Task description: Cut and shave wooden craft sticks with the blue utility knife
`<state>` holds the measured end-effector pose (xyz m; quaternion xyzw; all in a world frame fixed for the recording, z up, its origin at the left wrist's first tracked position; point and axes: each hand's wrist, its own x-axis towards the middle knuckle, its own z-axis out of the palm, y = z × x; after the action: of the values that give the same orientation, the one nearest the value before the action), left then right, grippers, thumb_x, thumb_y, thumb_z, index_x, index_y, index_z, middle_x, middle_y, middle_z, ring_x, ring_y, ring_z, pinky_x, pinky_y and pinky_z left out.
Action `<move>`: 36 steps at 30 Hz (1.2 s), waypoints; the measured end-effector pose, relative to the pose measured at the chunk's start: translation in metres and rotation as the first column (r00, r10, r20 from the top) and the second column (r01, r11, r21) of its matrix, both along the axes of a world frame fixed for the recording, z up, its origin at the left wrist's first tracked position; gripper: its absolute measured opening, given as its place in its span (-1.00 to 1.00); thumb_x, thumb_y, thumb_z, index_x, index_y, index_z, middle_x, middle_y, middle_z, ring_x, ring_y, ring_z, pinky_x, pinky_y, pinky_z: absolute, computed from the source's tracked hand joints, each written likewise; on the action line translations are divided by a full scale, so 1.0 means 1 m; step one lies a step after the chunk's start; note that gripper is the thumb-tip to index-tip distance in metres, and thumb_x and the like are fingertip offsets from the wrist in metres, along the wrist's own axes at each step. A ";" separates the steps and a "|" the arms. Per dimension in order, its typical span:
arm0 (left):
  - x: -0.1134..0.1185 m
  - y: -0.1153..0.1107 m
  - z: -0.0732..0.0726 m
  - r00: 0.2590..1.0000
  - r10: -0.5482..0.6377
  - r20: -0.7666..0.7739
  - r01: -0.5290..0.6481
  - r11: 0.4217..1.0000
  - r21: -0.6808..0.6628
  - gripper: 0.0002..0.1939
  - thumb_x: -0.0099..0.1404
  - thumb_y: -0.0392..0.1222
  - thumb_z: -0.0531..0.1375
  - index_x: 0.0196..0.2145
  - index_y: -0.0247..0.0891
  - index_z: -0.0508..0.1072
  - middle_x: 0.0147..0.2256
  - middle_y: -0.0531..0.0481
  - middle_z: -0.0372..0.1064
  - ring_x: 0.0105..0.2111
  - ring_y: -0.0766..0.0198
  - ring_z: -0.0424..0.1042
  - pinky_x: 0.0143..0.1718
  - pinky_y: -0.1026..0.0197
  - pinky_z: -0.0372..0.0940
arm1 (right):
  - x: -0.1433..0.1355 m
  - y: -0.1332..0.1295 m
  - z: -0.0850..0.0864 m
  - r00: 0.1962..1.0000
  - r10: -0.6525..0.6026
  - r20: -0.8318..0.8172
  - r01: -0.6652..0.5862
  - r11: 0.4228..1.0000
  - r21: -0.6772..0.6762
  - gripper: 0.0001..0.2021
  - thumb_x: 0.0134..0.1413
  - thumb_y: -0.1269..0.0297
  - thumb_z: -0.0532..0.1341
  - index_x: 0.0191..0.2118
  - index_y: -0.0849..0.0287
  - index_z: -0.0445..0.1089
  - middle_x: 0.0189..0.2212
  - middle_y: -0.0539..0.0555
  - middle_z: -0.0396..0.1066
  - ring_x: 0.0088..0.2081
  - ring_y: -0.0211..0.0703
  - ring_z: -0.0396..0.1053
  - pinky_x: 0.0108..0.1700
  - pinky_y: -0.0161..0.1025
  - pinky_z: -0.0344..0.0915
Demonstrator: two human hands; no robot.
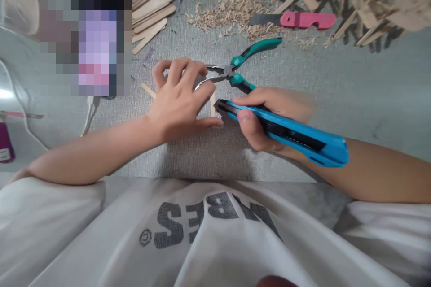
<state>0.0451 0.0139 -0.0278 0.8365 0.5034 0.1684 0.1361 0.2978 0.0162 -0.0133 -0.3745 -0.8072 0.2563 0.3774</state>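
Note:
My right hand is wrapped round a blue utility knife, its tip pointing left. Just beyond that tip lies a narrow piece of wooden stick, between my left thumb and index finger. My left hand is palm down over the table with its fingers spread and bent; whether it presses on the stick is hidden. Green-handled pliers lie with jaws parted, the jaw ends passing behind my left fingertips. Another bit of stick pokes out left of that hand.
Wooden sticks lie in a bunch at upper left, beside a pixelated phone-like area with a white cable. A pink folding knife rests by wood shavings. Crossed sticks fill the upper right.

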 end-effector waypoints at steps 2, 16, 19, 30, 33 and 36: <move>0.001 -0.001 -0.002 1.000 0.008 0.007 -0.008 1.000 0.012 -0.31 0.40 0.63 0.21 0.01 -0.04 0.52 0.24 -0.22 0.44 0.31 -0.36 0.33 0.35 -0.50 0.08 | -0.003 0.000 -0.001 1.000 0.016 0.001 -0.016 0.994 0.111 -0.92 0.35 0.26 0.30 -0.11 0.01 0.56 -0.30 0.10 0.71 -0.36 0.05 0.68 -0.33 -0.03 0.62; 0.004 -0.002 0.003 0.999 0.011 -0.031 -0.009 0.999 0.045 -0.37 0.37 0.53 0.33 0.00 -0.07 0.49 0.17 -0.22 0.48 0.20 -0.33 0.44 0.22 -0.41 0.24 | -0.006 0.002 0.002 0.977 0.038 0.209 -0.116 0.920 0.375 -0.85 0.29 0.32 0.26 -0.06 0.00 0.42 -0.43 -0.02 0.60 -0.47 -0.10 0.58 -0.41 -0.13 0.52; 0.005 -0.002 0.003 0.999 0.025 -0.021 -0.024 0.999 0.025 -0.44 0.42 0.47 0.32 -0.01 -0.07 0.50 0.16 -0.22 0.49 0.19 -0.30 0.45 0.21 -0.38 0.26 | -0.009 -0.001 0.004 0.971 0.024 0.237 -0.127 0.893 0.431 -0.79 0.21 0.37 0.26 -0.06 0.02 0.42 -0.50 -0.06 0.53 -0.54 -0.14 0.48 -0.49 -0.16 0.40; 0.005 -0.002 0.003 1.000 0.007 -0.018 -0.005 0.998 0.060 -0.52 0.52 0.41 0.21 -0.05 -0.06 0.52 0.13 -0.21 0.51 0.13 -0.24 0.47 0.14 -0.39 0.31 | -0.022 0.001 0.022 0.941 0.060 0.332 -0.139 0.966 0.218 -0.80 0.12 0.47 0.23 -0.24 0.03 0.24 -0.55 -0.10 0.40 -0.61 -0.24 0.33 -0.55 -0.22 0.29; 0.006 -0.003 0.001 1.000 0.003 -0.022 -0.001 0.998 0.071 -0.52 0.54 0.40 0.21 -0.05 -0.07 0.52 0.14 -0.24 0.51 0.13 -0.24 0.47 0.14 -0.38 0.30 | -0.023 0.006 0.020 0.955 0.064 0.290 -0.129 0.970 0.208 -0.83 0.17 0.46 0.21 -0.24 0.03 0.24 -0.51 -0.07 0.46 -0.57 -0.20 0.41 -0.53 -0.21 0.33; 0.006 -0.003 0.001 0.999 0.009 -0.034 -0.008 0.999 0.050 -0.49 0.52 0.42 0.23 -0.02 -0.08 0.52 0.15 -0.24 0.51 0.15 -0.26 0.46 0.17 -0.38 0.28 | -0.021 0.009 0.011 0.979 0.091 0.184 -0.142 0.948 0.284 -0.84 0.21 0.43 0.23 -0.16 0.03 0.32 -0.48 -0.07 0.51 -0.55 -0.20 0.45 -0.48 -0.21 0.40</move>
<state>0.0511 0.0110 -0.0268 0.8403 0.5048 0.1672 0.1058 0.2767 0.0248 -0.0026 -0.2857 -0.8861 0.1220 0.3439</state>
